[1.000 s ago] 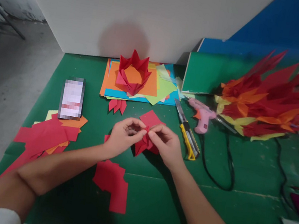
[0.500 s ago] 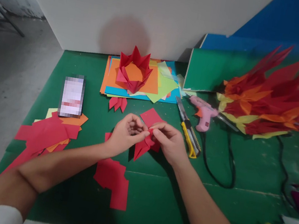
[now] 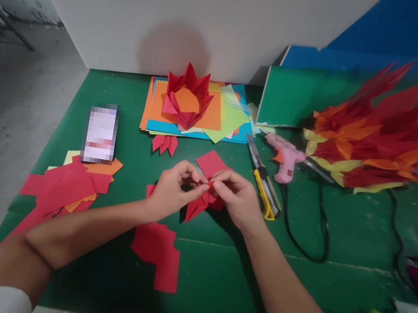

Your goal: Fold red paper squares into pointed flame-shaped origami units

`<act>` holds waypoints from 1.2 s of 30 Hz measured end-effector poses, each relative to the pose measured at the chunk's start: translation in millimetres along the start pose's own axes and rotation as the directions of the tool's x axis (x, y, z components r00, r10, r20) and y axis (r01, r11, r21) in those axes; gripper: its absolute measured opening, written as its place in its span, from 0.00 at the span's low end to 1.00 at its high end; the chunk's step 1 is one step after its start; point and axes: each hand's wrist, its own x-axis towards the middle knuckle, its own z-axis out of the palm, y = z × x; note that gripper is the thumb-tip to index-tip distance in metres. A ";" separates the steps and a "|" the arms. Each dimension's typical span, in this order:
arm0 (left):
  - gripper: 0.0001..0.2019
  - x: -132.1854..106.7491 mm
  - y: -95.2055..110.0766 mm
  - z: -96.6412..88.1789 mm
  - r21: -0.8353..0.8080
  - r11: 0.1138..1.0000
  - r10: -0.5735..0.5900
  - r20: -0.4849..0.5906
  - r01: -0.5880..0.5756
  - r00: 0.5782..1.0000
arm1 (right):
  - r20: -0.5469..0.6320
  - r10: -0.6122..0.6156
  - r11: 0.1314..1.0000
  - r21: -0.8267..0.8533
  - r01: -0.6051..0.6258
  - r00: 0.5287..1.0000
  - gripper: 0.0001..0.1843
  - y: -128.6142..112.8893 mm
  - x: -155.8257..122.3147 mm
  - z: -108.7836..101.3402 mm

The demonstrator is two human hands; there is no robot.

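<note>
Between my two hands is a small folded piece of red paper (image 3: 197,207), its pointed end hanging down toward me. My left hand (image 3: 178,189) pinches it near the top from the left, thumb against fingertips. From the right, my right hand (image 3: 237,197) pinches the same piece, and the fingertips of both hands nearly meet. The exact fold under the fingers is hidden. Just behind lies a flat red paper square (image 3: 211,163). Closer to me, several red paper pieces (image 3: 161,255) overlap on the green table (image 3: 106,251).
A red folded-paper ring (image 3: 188,98) stands on stacked coloured paper (image 3: 150,125). Right of my hands lie a yellow utility knife (image 3: 263,186), blade out, and a pink glue gun (image 3: 286,158) with a cord. A phone (image 3: 100,134), red scraps (image 3: 65,184) and a paper flame bunch (image 3: 386,137) flank them.
The folded red paper has tilted slightly, its lower point shifting a little left. Both hands keep their pinch in nearly the same place.
</note>
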 end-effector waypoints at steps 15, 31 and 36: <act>0.04 1.0 5.5 -1.9 0.345 0.911 0.201 0.109 -0.227 0.973 | -0.077 -0.051 0.994 -0.096 0.044 0.996 0.06 0.4 -2.0 6.9; 0.08 1.9 0.0 2.4 0.010 0.999 -0.035 -0.016 0.035 0.999 | -0.023 0.036 0.998 -0.044 -0.037 0.999 0.08 -0.8 -2.4 4.1; 0.10 3.1 0.0 1.3 -0.042 0.998 -0.055 -0.017 0.054 0.998 | 0.007 0.045 0.999 -0.026 -0.045 0.999 0.09 -1.4 -2.0 2.0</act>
